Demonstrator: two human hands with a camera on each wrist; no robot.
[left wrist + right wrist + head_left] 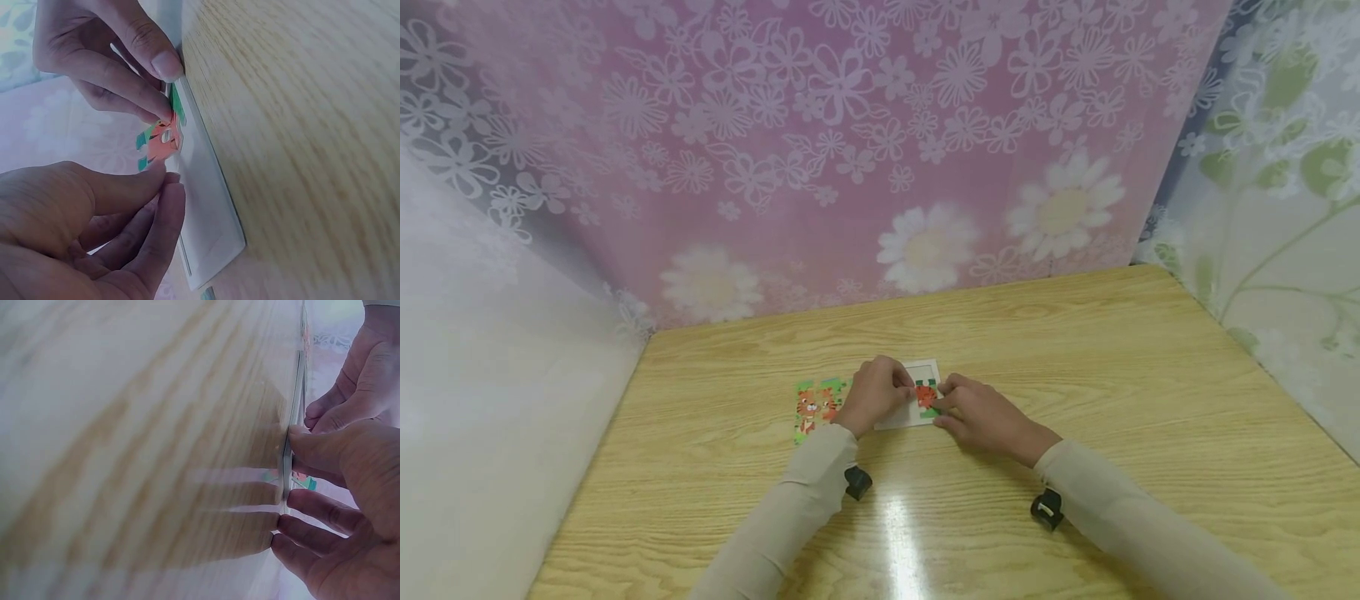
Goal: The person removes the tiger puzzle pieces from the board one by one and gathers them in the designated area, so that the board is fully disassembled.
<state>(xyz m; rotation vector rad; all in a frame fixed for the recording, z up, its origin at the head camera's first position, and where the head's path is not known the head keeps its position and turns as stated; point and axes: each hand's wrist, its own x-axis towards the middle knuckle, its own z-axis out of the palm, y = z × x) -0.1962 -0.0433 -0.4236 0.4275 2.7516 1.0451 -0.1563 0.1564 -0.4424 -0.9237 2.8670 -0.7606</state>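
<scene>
A white puzzle tray point(892, 419) lies on the table with an orange-and-green puzzle piece point(926, 395) at its right end. My left hand point(874, 393) is over the tray, thumb and forefinger pinching at the left edge of that piece; in the left wrist view the fingertips meet right beside its orange part point(164, 147). From the right side my right hand point(985, 417) presses a fingertip on the piece, and its thumb point(167, 65) touches the tray's near rim. The remaining right fingers point(312, 534) extend toward the table beside the tray.
Left of the tray, several loose tiger-picture puzzle pieces point(807, 408) lie on the wooden table point(715, 500), partly behind my left hand. A pink flowered curtain point(820, 167) hangs at the table's far edge. Pale panels flank both sides.
</scene>
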